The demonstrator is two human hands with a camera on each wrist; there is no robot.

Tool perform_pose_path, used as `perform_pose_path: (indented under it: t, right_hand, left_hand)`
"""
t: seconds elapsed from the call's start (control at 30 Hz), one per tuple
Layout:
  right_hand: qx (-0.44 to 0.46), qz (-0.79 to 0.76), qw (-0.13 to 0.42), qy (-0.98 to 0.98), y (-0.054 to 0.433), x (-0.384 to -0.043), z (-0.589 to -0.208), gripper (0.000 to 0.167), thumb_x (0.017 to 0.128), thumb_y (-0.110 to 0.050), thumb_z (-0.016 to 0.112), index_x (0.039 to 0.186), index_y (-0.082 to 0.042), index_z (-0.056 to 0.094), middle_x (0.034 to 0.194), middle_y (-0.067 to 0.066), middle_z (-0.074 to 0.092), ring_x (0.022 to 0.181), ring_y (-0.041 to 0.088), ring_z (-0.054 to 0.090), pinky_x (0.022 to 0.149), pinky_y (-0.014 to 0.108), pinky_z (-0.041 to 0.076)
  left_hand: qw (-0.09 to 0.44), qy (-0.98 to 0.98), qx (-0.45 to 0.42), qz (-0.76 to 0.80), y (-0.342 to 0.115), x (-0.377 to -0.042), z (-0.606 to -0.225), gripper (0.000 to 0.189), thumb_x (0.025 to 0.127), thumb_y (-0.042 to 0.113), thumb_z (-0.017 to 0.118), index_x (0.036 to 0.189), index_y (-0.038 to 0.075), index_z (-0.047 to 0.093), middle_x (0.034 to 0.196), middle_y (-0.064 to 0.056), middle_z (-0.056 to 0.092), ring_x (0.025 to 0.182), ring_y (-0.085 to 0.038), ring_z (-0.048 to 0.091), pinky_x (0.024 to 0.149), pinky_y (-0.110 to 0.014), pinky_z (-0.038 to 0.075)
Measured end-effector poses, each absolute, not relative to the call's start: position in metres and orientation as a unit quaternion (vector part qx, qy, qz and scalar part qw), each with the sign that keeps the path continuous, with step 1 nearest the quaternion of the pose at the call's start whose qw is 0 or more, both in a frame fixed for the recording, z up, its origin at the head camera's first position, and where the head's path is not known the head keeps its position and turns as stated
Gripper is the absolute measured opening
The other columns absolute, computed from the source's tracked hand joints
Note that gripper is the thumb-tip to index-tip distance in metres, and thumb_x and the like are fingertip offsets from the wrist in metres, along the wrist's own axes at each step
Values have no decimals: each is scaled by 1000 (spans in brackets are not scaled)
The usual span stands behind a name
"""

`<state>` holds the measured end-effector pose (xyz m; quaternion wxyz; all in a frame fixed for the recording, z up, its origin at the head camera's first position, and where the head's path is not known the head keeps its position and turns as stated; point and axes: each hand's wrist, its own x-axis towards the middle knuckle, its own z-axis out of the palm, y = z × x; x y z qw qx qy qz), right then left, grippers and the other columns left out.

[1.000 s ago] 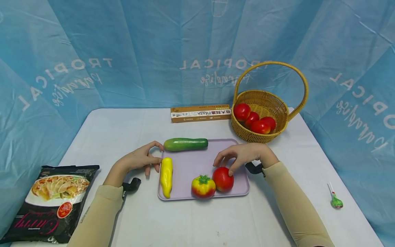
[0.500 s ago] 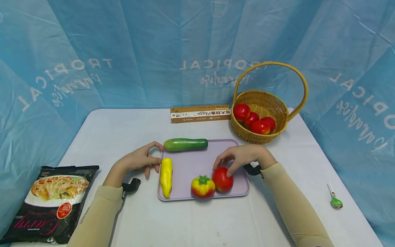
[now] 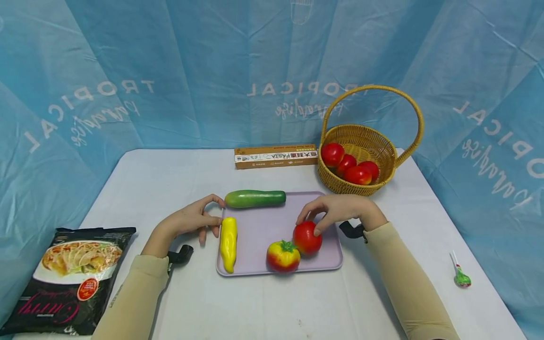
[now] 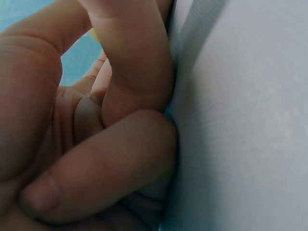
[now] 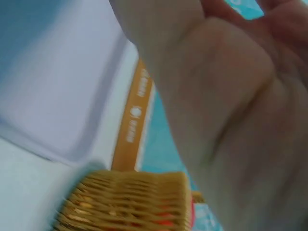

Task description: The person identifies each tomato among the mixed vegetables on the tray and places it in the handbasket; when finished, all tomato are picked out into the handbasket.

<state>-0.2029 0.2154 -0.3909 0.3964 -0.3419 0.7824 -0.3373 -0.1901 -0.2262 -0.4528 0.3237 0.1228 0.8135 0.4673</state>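
In the head view a purple tray [image 3: 263, 231] lies on the table. My right hand [image 3: 346, 210] grips a red tomato [image 3: 307, 240] from above, thumb on its near right side and fingers behind it. Touching that tomato on the left is a yellow-and-red tomato [image 3: 282, 258] with a green leafy top. My left hand [image 3: 191, 219] rests at the tray's left rim, index finger and thumb spread apart, the other fingers loosely bent. Beside its fingertips are a green zucchini [image 3: 255, 199] and a long yellow pepper [image 3: 229, 245]. The right wrist view hides the gripped tomato.
A wicker basket [image 3: 344, 188] with several red fruits stands at the back right, its tall handle raised. Left of it lies a pasta box [image 3: 276, 157]. A black noodle packet [image 3: 68, 278] is at the front left; a green lollipop [image 3: 461, 278] lies far right.
My right hand and the red tomato have shifted slightly towards the back of the tray. The yellow-and-red tomato has moved a little right. My left hand has stayed in place.
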Motion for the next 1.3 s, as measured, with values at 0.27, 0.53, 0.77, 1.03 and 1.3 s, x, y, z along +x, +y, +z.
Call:
perform_pose_path:
  t: [0.27, 0.53, 0.77, 1.03, 1.3]
  right_hand:
    - [-330, -404, 300, 798, 236, -206, -362, 40, 95, -19, 80, 133, -21, 71, 137, 2, 70, 132, 29, 59, 99, 38, 61]
    - [-190, -475, 145, 847, 261, -208, -328, 45, 94, -23, 82, 138, -21, 70, 139, 5, 67, 127, 23, 60, 94, 33, 61]
    - [-67, -495, 61, 864, 283, -214, -326, 54, 96, -39, 80, 145, -27, 64, 144, 4, 64, 127, 18, 60, 100, 34, 58]
    - [-18, -500, 60, 864, 300, -227, -341, 60, 98, -40, 76, 153, -24, 56, 149, 12, 60, 128, 22, 56, 101, 39, 59]
    - [-5, -482, 75, 873, 300, -234, -349, 61, 98, -40, 76, 153, -24, 56, 152, 16, 57, 134, 33, 55, 106, 50, 58]
  left_hand:
    - [323, 814, 125, 466, -227, -191, -453, 51, 104, 21, 66, 146, 12, 39, 81, -13, 78, 44, -18, 63, 56, -29, 55]
    - [328, 812, 121, 467, -226, -190, -455, 49, 104, 22, 66, 146, 14, 40, 80, -10, 78, 45, -18, 64, 58, -29, 56]
    - [324, 814, 117, 469, -227, -190, -457, 48, 104, 22, 66, 144, 14, 41, 80, -10, 78, 44, -18, 63, 56, -29, 55]
    - [326, 814, 112, 467, -227, -190, -456, 46, 105, 21, 65, 144, 15, 41, 80, -10, 78, 45, -19, 64, 58, -28, 54]
    - [322, 814, 122, 468, -227, -191, -457, 47, 105, 22, 65, 144, 14, 40, 80, -11, 78, 44, -19, 64, 57, -28, 54]
